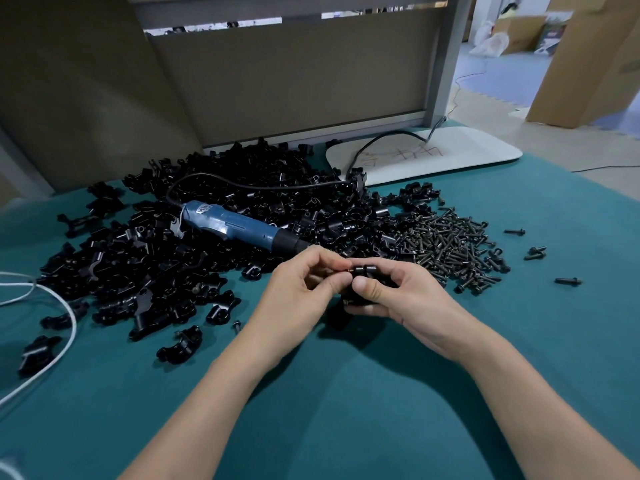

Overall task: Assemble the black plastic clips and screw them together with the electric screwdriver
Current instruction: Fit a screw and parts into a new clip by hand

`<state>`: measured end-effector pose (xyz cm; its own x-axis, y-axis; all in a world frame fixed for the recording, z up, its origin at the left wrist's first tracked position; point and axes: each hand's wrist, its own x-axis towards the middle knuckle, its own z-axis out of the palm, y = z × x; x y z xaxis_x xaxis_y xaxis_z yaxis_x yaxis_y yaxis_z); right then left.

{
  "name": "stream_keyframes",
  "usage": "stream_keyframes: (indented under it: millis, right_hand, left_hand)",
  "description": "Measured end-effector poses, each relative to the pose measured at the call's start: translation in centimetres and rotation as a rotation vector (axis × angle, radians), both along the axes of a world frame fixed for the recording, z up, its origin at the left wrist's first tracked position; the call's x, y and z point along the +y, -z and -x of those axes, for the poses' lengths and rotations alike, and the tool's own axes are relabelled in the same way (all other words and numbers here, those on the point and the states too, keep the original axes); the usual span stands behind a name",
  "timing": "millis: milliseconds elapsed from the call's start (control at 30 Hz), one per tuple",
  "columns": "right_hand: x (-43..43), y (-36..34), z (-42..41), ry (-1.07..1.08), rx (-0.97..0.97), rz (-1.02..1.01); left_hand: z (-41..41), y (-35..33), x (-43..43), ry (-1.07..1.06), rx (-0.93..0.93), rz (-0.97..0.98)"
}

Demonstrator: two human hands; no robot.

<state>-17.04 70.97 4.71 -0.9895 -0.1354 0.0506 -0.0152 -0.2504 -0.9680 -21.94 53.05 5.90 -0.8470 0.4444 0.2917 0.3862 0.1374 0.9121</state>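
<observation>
My right hand (pixel 398 292) is closed around a black plastic clip (pixel 364 271), thumb pressed on its near face, holding it just above the teal table cover (pixel 346 410). My left hand (pixel 304 282) pinches a small part between thumb and forefinger against the clip's left end; a short metal tip shows at the contact point, but I cannot tell whether it is a screw.

The electric screwdriver (pixel 239 225), blue body with black nose, lies unheld on the pile of loose clips (pixel 156 244), directly beyond my hands, nose pointing toward them. Its black cable (pixel 259 185) runs back over the pile to a white board (pixel 433 154). The heap of dark screws (pixel 453 247) lies right of the clip pile, near my right hand. A white cord (pixel 52 341) loops at the left edge.
</observation>
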Motion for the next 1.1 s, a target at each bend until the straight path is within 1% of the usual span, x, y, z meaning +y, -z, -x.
stream_keyframes:
  millis: [67,133,233,367,500,667,867,1100]
  right_hand:
    - [-0.1,0.0,0.0,0.027,0.011,-0.009]
    - [-0.2,0.0,0.0,0.043,0.018,-0.033]
    - [-0.2,0.0,0.0,0.062,0.025,-0.059]
    - [-0.2,-0.2,-0.2,0.083,0.042,-0.108]
    - [-0.3,-0.5,-0.4,0.068,0.055,-0.162]
    - [-0.2,-0.3,-0.2,0.072,0.041,-0.169]
    - [-0.2,-0.2,-0.2,0.066,0.042,-0.082]
    - [-0.1,0.0,-0.1,0.043,0.052,-0.047]
  left_hand:
    - [0.0,-0.3,0.0,0.018,-0.082,-0.059]
    - [0.2,-0.6,0.0,-0.008,-0.137,-0.067]
    - [0.3,-0.9,0.0,-0.050,-0.201,0.001]
    - [0.2,-1.2,0.0,-0.010,-0.223,0.090]
    - [0.1,-1.0,0.1,0.002,-0.254,0.113]
    - [0.3,-1.1,0.1,0.021,-0.238,0.085]
    - [0.1,-0.6,0.0,-0.024,-0.086,0.049]
    - [0.0,-0.5,0.0,0.001,-0.125,-0.040]
